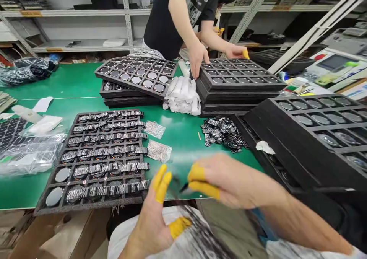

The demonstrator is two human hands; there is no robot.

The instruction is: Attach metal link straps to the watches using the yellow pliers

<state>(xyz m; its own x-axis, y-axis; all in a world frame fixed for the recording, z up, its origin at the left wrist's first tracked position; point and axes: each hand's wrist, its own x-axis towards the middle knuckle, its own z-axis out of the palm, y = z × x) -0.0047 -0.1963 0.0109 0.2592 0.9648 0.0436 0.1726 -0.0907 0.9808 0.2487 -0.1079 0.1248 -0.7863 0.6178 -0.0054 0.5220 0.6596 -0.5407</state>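
My left hand (151,217), with yellow finger covers on several fingertips, is held over my lap. Its thumb and fingers are spread wide. Beside the thumb a dark metal watch band (200,228) trails down across my lap, smeared by motion; whether the hand touches it is unclear. My right hand (226,180), also in yellow finger covers, pinches a small dark-tipped tool (184,188) pointing at the band's upper end. Left of my hands lies a foam tray (47,182) with rows of round watch heads, most with dark link bands (100,152) laid across them.
Small bags of pins (159,151) and a heap of black band pieces (222,133) lie on the green table (183,136). Stacked foam trays (229,94) stand behind, with another tray (323,125) at right. A co-worker (183,21) handles the stack across the table.
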